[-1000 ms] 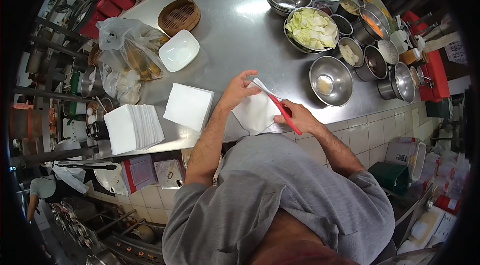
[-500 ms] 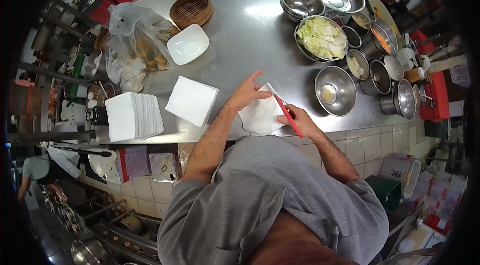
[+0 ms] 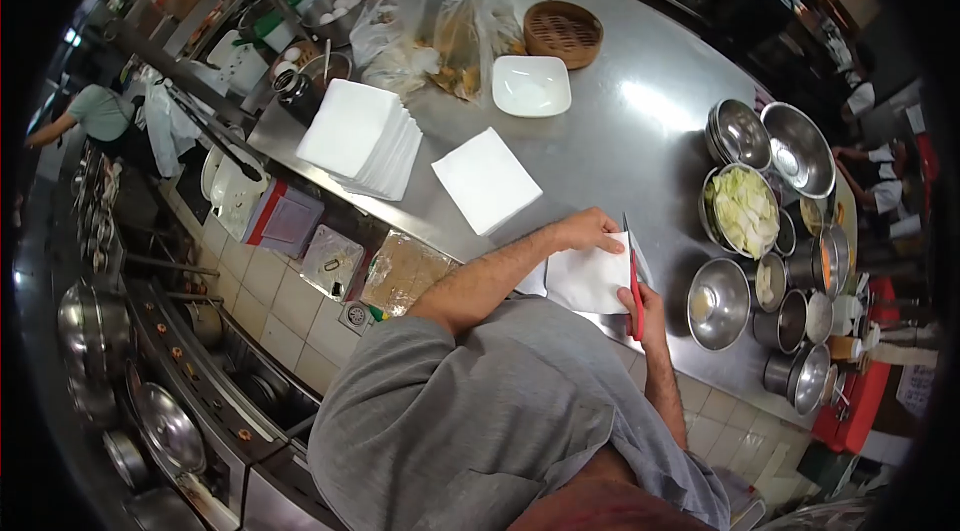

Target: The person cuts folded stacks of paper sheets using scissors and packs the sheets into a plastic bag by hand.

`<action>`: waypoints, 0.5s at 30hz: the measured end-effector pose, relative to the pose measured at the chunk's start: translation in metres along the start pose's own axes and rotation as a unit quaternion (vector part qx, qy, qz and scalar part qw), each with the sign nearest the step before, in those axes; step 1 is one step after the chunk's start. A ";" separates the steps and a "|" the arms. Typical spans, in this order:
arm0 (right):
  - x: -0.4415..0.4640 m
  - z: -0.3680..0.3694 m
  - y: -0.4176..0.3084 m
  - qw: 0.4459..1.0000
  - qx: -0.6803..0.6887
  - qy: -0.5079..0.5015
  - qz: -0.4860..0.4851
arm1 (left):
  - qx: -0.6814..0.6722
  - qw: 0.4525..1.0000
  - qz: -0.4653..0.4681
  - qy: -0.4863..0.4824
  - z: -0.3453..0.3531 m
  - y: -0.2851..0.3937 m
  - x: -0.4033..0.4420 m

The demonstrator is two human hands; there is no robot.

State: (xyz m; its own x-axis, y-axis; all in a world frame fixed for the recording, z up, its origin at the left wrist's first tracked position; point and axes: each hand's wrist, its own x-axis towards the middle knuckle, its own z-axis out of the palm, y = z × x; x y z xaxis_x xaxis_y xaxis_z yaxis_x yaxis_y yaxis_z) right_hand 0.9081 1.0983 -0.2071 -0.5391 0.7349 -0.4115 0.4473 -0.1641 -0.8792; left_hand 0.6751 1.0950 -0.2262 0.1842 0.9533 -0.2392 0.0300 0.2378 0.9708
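Observation:
A folded white paper sheet (image 3: pixel 585 281) is held up before my chest at the table's front edge. My left hand (image 3: pixel 592 230) grips its top edge, fingers bent over it and thumb against the near face. Red-handled scissors (image 3: pixel 638 316) stand nearly upright along the sheet's right side, their dark blade tip showing above the top edge. My right hand (image 3: pixel 647 309) is closed round the handles. Whether the blades are parted cannot be seen. Left of my hands lie a small pile of white square sheets (image 3: pixel 487 181) and a taller stack (image 3: pixel 360 141) of the same kind.
Beyond the sheets are a white dish (image 3: pixel 531 87), a bamboo steamer (image 3: pixel 563 34) and clear plastic bags (image 3: pixel 450 21). To the right stand a steel bowl (image 3: pixel 718 304), a bowl of cut cabbage (image 3: pixel 745 213) and several metal pots. Other people work at the edges of view.
The view has turned, so the table's things sit differently in it. My left hand, spread over the sheet before, now has its fingers bent on its top edge. The scissors stand more upright.

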 end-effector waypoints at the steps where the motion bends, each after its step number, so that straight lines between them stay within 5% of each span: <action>1: 0.003 -0.002 0.000 1.000 -0.020 0.009 0.020 | 0.038 0.998 0.010 0.040 -0.002 -0.001 0.000; 3: 0.013 -0.005 -0.003 0.995 -0.082 0.042 0.042 | 0.078 0.992 0.020 0.095 -0.007 0.000 -0.005; 6: 0.019 -0.013 -0.018 0.939 -0.324 0.070 -0.093 | 0.179 0.952 0.111 0.222 -0.016 0.023 -0.028; 10: 0.033 -0.026 -0.008 0.883 -0.404 0.171 -0.164 | 0.109 0.961 0.137 0.213 -0.017 0.049 -0.063; 12: 0.030 -0.022 -0.026 0.921 -0.272 0.192 -0.203 | -0.002 0.972 0.132 0.194 -0.011 0.056 -0.075; 13: 0.032 -0.013 -0.034 0.974 -0.014 0.113 -0.196 | -0.109 0.971 0.119 0.177 -0.006 0.058 -0.077; 15: 0.019 0.006 -0.059 0.913 0.383 -0.077 -0.117 | -0.213 0.958 0.105 0.160 0.005 0.057 -0.077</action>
State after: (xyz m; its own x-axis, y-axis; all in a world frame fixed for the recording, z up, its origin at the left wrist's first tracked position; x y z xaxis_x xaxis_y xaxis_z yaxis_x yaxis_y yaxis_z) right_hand 0.8668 1.1182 -0.1646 -0.6756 0.7181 -0.1671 -0.2928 -0.4693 -0.8331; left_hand 0.6677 1.0339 -0.1525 -0.1693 0.9806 -0.0986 -0.3909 0.0250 0.9201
